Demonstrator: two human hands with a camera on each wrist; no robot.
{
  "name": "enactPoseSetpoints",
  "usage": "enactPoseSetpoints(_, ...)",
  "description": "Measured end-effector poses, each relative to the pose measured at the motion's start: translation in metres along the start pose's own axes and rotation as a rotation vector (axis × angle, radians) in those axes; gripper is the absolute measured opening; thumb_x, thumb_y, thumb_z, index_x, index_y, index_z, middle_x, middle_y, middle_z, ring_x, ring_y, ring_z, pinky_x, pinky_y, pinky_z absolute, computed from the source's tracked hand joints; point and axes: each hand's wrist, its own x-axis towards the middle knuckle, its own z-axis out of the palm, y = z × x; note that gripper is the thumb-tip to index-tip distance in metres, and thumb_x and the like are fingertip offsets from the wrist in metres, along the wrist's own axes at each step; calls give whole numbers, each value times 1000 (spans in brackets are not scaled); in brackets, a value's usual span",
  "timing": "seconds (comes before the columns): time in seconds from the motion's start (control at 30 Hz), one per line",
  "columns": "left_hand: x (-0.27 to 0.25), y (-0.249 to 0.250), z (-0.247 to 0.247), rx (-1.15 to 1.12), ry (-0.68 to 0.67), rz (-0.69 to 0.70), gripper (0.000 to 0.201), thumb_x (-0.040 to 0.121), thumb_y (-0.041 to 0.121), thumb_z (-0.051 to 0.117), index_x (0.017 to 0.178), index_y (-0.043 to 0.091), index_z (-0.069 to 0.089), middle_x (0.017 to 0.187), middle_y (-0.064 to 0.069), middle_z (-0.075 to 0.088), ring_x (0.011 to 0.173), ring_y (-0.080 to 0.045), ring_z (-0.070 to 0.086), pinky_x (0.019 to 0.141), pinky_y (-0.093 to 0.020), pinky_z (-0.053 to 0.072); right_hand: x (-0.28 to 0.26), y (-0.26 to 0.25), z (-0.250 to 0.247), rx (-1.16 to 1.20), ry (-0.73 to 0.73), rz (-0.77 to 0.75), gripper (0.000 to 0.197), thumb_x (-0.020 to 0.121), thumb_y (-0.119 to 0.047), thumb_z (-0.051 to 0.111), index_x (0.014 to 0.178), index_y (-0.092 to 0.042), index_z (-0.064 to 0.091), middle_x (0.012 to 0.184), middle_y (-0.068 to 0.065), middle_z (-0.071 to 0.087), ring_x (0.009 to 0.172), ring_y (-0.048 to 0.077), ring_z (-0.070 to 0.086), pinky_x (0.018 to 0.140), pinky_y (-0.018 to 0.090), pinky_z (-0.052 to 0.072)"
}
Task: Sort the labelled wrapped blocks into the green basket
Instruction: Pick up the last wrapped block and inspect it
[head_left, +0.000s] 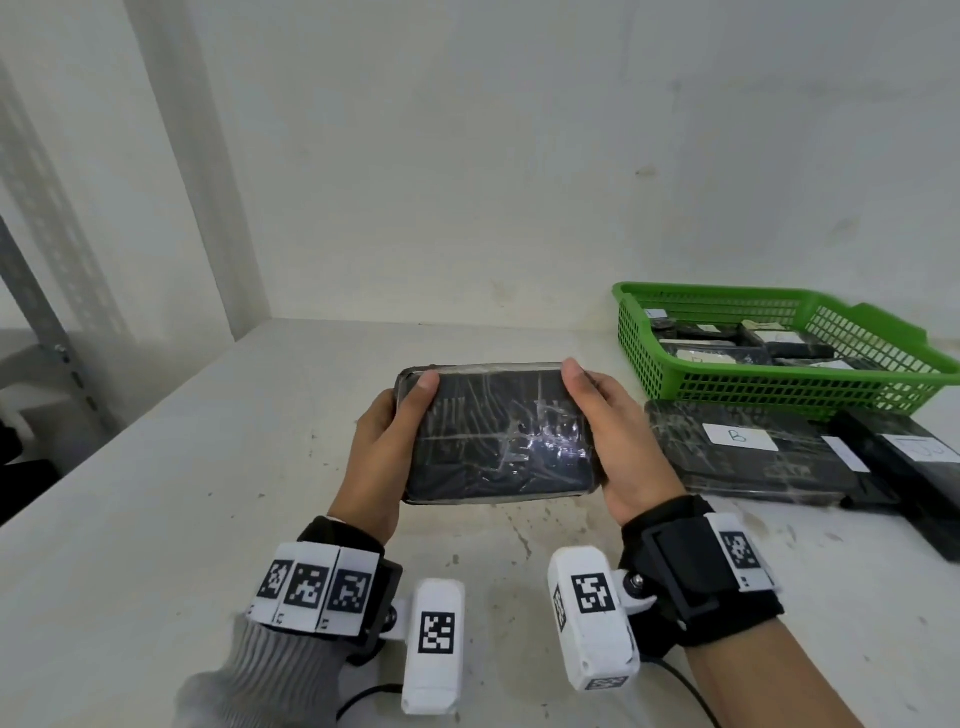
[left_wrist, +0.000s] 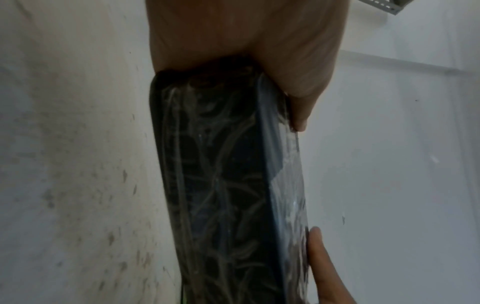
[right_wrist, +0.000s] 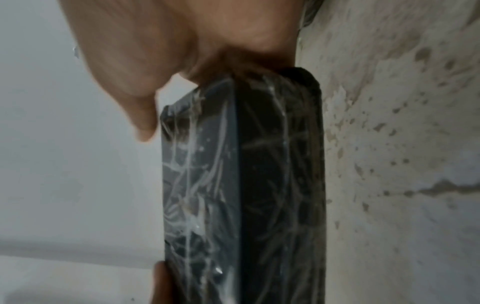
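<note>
A black block wrapped in clear film (head_left: 498, 436) is held above the table, its broad face toward me with no label showing on it. My left hand (head_left: 389, 441) grips its left end, thumb on the top face. My right hand (head_left: 613, 436) grips its right end the same way. The wrist views show the block's narrow edge (left_wrist: 233, 185) (right_wrist: 241, 195) running away from each palm. The green basket (head_left: 779, 384) stands at the back right with several labelled wrapped blocks inside. A wrapped block with a white "B" label (head_left: 737, 447) lies on the table in front of the basket.
More black blocks with white labels (head_left: 914, 457) lie at the right edge beside the "B" block. The stained white table (head_left: 208, 467) stretches left and toward me. White walls close the back and left; a grey metal rack post (head_left: 47, 322) stands at far left.
</note>
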Motion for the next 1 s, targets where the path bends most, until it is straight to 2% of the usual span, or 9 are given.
enactPoseSetpoints(0.1, -1, -1, 0, 18, -79, -24, 80, 66, 64, 76, 124, 11, 59, 115, -7, 71, 101, -19, 71, 72, -26, 57, 0, 2, 0, -40, 69, -19, 81, 56, -77, 73, 111, -19, 67, 115, 2, 71, 113, 21, 64, 105, 47, 47)
enactPoseSetpoints(0.2, -2, -3, -1, 39, -98, 5, 73, 64, 43, 86, 123, 9, 58, 115, -9, 71, 97, -19, 72, 71, -25, 57, 0, 0, -1, -78, 73, -4, 87, 56, -82, 68, 115, -17, 66, 114, 2, 71, 110, 21, 66, 102, 46, 49)
enactPoseSetpoints(0.3, -1, -4, -1, 28, -91, 33, 64, 64, 32, 78, 121, 9, 58, 114, -8, 71, 96, -17, 72, 68, -22, 56, -4, -4, 1, -79, 44, 21, 75, 69, -72, 64, 120, -17, 59, 116, 0, 68, 111, 18, 65, 100, 42, 50)
enactPoseSetpoints(0.43, 0, -7, -1, 75, -120, 74, 71, 63, 35, 88, 123, 13, 56, 116, -4, 70, 99, -15, 71, 70, -21, 56, -11, -6, 5, -138, 71, -36, 82, 55, -67, 72, 119, -19, 54, 113, -2, 66, 104, 13, 65, 92, 32, 52)
enactPoseSetpoints(0.53, -2, -5, -3, 138, -188, 79, 91, 49, 43, 85, 129, 17, 50, 118, 0, 67, 98, -10, 70, 71, -20, 56, -6, 0, 3, -121, 126, -23, 90, 46, -67, 84, 115, -13, 60, 109, 2, 71, 99, 16, 69, 92, 39, 55)
enactPoseSetpoints(0.6, -1, -4, -5, 195, -209, 106, 93, 49, 35, 88, 131, 18, 49, 118, 1, 67, 99, -10, 70, 73, -21, 56, -3, 3, 2, -64, 136, 26, 95, 41, -69, 86, 114, -12, 63, 107, 4, 73, 98, 19, 71, 92, 42, 56)
enactPoseSetpoints(0.77, 1, -7, -5, 224, -190, 126, 82, 56, 26, 84, 130, 17, 51, 118, -1, 68, 101, -12, 69, 76, -23, 57, -3, -1, -2, -43, 86, 29, 84, 50, -56, 82, 117, -13, 59, 108, 3, 72, 95, 15, 71, 82, 32, 58)
enactPoseSetpoints(0.87, 2, -4, -8, 139, -204, 97, 91, 48, 30, 88, 130, 14, 52, 118, -5, 69, 99, -16, 71, 71, -22, 56, -5, -6, -4, -71, -30, 35, 88, 43, -48, 86, 120, -16, 56, 110, 1, 72, 94, 13, 72, 77, 26, 56)
enactPoseSetpoints(1.0, 2, 2, -12, 53, -256, 68, 90, 50, 31, 84, 131, 11, 52, 120, -8, 69, 104, -23, 70, 74, -24, 56, -4, -4, -3, -58, -20, -10, 77, 45, -34, 88, 115, -15, 62, 103, 1, 75, 92, 15, 73, 82, 32, 57)
